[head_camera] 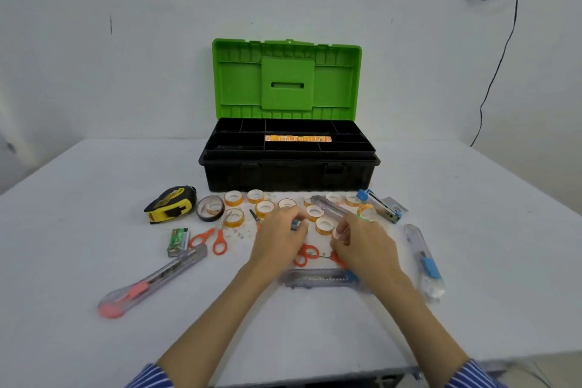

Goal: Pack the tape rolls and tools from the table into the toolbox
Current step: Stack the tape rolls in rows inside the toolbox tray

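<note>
The toolbox (289, 172) stands open at the table's middle, green lid (287, 80) upright, with a row of orange tape rolls (297, 138) in its black tray. Several more orange tape rolls (233, 198) lie in front of it. My left hand (277, 238) hovers over them, fingers curled on a small blue item (294, 225) that is mostly hidden. My right hand (362, 241) curls at the near end of a clear utility knife (329, 208) that lies across the rolls. Orange scissors (307, 254) are partly hidden under both hands.
At the left lie a yellow-black tape measure (171, 203), a black tape roll (210, 208), orange scissors (209, 238), a green staple box (179, 241) and a pink knife (151, 283). A clear knife (321, 278) lies near me. A blue knife (425, 261) and a blue-capped tool (381, 205) lie at the right.
</note>
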